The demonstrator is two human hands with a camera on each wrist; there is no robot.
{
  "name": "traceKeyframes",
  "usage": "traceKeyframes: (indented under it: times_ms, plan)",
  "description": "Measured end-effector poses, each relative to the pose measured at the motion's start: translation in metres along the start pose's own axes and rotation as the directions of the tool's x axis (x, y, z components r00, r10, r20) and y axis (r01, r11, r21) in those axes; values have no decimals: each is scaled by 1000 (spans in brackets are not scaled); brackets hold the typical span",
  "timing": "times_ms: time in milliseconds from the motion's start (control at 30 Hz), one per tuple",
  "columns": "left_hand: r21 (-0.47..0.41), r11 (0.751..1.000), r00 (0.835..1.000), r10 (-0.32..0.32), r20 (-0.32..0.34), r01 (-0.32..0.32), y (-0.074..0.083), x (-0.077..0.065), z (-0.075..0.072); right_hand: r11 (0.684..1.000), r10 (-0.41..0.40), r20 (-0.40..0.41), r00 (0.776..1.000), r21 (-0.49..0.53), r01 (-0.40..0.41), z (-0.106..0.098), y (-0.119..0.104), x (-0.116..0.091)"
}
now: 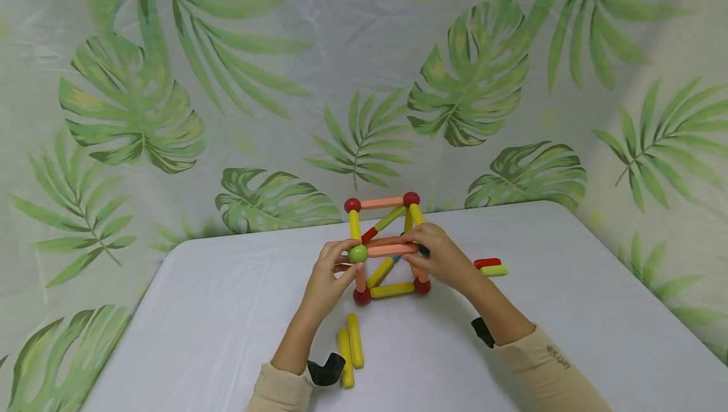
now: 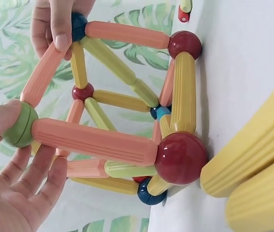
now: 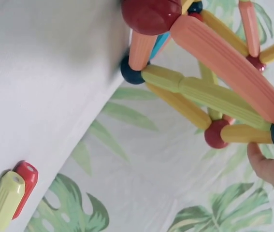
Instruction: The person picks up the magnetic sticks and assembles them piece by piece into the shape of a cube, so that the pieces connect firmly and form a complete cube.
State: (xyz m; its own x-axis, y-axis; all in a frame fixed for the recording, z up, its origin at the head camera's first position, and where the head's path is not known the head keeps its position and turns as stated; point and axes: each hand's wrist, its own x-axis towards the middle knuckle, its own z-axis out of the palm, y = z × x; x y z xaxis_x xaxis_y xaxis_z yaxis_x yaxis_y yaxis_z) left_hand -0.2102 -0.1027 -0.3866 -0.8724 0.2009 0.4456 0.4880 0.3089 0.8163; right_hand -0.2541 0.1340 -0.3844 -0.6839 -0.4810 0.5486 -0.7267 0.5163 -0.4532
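Note:
A cube-like frame of magnetic rods and balls stands on the table, with red balls at several corners. My left hand pinches a green ball at the near left upper corner, thumb on one side and fingers below. From that ball a salmon rod runs across to a dark blue ball. My right hand pinches the rod's right end close to the blue ball. Another salmon rod links the green ball to a red ball below. Slanting yellow-green rods brace the sides.
Two loose yellow rods lie on the white table, in front of the frame beside my left wrist. A red rod and a yellow-green rod lie to the right. Behind the table hangs a leaf-patterned cloth.

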Motion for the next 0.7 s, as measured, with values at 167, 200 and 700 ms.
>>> traceKeyframes:
  times_ms: [167,200,700]
  plan:
    - [9,1000,1000,-7,1,7,-23,3,3,1000,18,-8,1000,-14,-18,2,-4,0]
    - [12,1000,1000,-6,2,6,-25,3,2,1000,25,-8,1000,-12,-25,2,-6,0]
    - [54,999,1000,-2,-3,3,-26,3,-3,992,121,4,993,20,-121,-1,-18,-3]
